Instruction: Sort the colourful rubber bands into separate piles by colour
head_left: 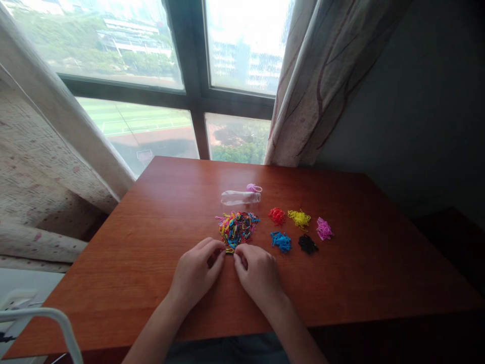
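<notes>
A mixed pile of small rubber bands (238, 226) in several colours lies on the wooden table in front of me. At its near edge, a few yellow and black rubber bands (229, 251) sit between my fingertips. My left hand (197, 270) is closed in a pinch at their left side. From the right, my right hand (259, 273) pinches at the same bands, thumb and forefinger together. Exactly which band each hand grips is partly hidden by the fingers.
Right of the pile lie sorted heaps of red bands (277, 216), yellow bands (299, 219), pink bands (324, 229), blue bands (281, 242) and black bands (308, 244). Behind it are a clear plastic bottle (239, 197) and a pink cap with loop (253, 188). A window stands beyond the table (151, 227).
</notes>
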